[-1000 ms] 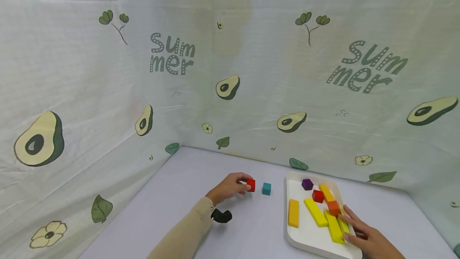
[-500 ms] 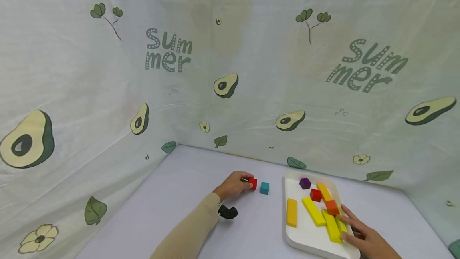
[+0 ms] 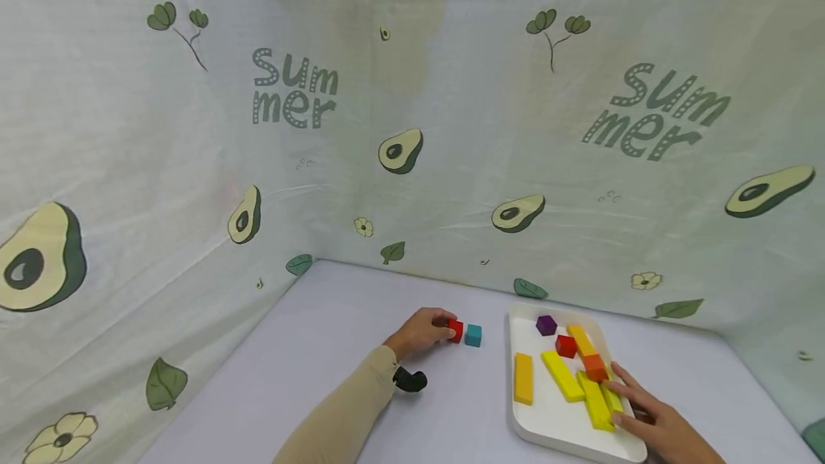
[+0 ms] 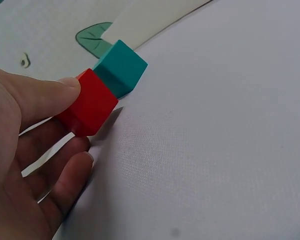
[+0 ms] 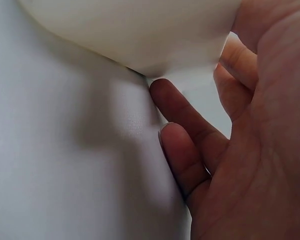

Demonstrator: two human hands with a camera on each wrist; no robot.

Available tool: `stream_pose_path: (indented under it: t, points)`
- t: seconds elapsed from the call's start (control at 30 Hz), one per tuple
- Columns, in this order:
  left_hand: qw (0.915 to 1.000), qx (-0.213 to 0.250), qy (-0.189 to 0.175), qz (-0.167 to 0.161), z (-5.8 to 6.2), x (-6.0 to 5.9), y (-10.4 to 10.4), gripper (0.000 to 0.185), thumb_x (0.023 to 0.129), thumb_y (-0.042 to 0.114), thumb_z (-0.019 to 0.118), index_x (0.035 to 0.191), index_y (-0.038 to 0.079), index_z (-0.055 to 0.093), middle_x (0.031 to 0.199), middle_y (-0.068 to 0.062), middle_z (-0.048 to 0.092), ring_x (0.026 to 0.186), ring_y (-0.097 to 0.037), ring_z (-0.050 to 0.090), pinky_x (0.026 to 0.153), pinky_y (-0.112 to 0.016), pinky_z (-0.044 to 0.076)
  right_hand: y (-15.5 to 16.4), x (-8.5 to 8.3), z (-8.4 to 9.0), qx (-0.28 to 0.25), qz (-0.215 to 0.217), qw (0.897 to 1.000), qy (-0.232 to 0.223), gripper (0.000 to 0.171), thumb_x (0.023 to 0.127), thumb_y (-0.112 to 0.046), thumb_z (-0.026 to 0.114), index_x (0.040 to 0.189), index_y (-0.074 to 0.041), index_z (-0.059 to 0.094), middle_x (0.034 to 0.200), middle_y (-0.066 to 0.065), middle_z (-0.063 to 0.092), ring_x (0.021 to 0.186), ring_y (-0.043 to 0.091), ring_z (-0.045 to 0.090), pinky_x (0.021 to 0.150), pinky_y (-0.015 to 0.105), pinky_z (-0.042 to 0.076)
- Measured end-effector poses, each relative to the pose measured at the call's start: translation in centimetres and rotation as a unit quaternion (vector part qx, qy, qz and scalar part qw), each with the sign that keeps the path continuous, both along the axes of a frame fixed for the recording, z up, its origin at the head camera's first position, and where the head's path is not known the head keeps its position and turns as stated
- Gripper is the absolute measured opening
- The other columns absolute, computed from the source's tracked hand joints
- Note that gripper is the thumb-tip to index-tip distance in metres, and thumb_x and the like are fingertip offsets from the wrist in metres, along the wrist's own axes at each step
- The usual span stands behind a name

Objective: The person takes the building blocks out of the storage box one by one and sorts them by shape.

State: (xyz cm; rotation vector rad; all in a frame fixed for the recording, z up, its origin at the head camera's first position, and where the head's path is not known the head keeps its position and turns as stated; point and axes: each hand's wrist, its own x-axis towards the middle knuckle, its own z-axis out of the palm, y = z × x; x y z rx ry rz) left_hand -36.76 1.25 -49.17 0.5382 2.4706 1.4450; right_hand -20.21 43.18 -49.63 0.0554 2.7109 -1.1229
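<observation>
My left hand [image 3: 422, 331] pinches a small red cube [image 3: 456, 330], thumb on its near face and fingers behind it. A second ago this cube stood clearly apart from the teal cube [image 3: 473, 335]; now the gap is closed, and in the left wrist view the red cube [image 4: 90, 102] sits corner to face against the teal cube [image 4: 121, 67], so close that I judge them touching. That suggests the two are being lined up side by side on the table [image 3: 335, 349], left of the tray.

My right hand [image 3: 651, 421] has barely shifted: its fingers lie straight and relaxed over the near right corner of the white tray [image 3: 548, 424], steadying it, with fingertips at the yellow planks [image 3: 596, 403]. From the right wrist view I can see only my fingers under the tray's rounded edge [image 5: 140, 35].

Both cubes look like painted wood, matte, with crisp edges. The tray is smooth and glossy with a raised rim; it holds flat yellow and orange bars, a red block [image 3: 566, 346] and a purple hexagonal piece [image 3: 546, 324]. The table covering is a fine woven cloth, pale lilac.
</observation>
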Motion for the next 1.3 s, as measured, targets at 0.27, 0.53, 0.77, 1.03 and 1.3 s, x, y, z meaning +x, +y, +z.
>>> stream_pose_path:
  t: [0.27,0.53,0.77,1.03,1.3]
  points:
    - [0.9998,-0.012,0.016,-0.009,-0.42,-0.35,0.46,0.028,0.094,0.021,0.072,0.122,0.017,0.07,0.113,0.004,0.066,0.103,-0.017,0.059,0.097,-0.041,0.049,-0.2,0.62,0.03,-0.001,-0.009,1.0,0.013,0.07,0.095,-0.046,0.065,0.149,-0.006,0.047,0.164,0.021,0.012,0.138,0.057,0.029,0.092,0.052,0.053]
    - [0.9998,-0.013,0.015,-0.007,-0.27,0.13,0.25,0.03,0.095,0.022,0.071,0.124,0.015,0.069,0.117,0.002,0.067,0.106,-0.018,0.06,0.1,-0.043,0.048,-0.4,0.41,-0.17,0.007,-0.017,1.0,0.01,0.071,0.094,-0.05,0.065,0.148,-0.008,0.048,0.164,0.02,0.014,0.138,0.056,0.03,0.094,0.058,0.049]
    - [0.9996,-0.021,0.021,0.002,-0.33,0.05,0.63,0.034,0.094,0.025,0.071,0.127,0.016,0.069,0.119,0.002,0.067,0.109,-0.018,0.06,0.1,-0.042,0.048,-0.46,0.62,0.35,0.011,-0.02,1.0,0.015,0.071,0.093,-0.049,0.066,0.147,-0.006,0.049,0.163,0.021,0.015,0.136,0.057,0.032,0.094,0.06,0.049]
    - [0.9998,-0.009,0.02,-0.001,-0.56,0.0,0.88,0.036,0.094,0.026,0.072,0.128,0.016,0.069,0.12,0.001,0.067,0.11,-0.018,0.06,0.1,-0.043,0.048,-0.48,0.66,0.44,0.007,-0.028,1.0,0.012,0.072,0.093,-0.05,0.066,0.148,-0.007,0.049,0.163,0.021,0.015,0.137,0.057,0.031,0.094,0.061,0.048]
    - [0.9972,0.073,-0.012,0.002,-0.4,-0.26,0.08,0.039,0.098,0.025,0.066,0.133,0.008,0.063,0.123,-0.001,0.066,0.105,-0.019,0.064,0.087,-0.037,0.055,-0.4,0.67,0.26,0.005,-0.026,1.0,0.014,0.071,0.093,-0.051,0.065,0.148,-0.007,0.049,0.163,0.02,0.016,0.137,0.056,0.03,0.094,0.062,0.048]
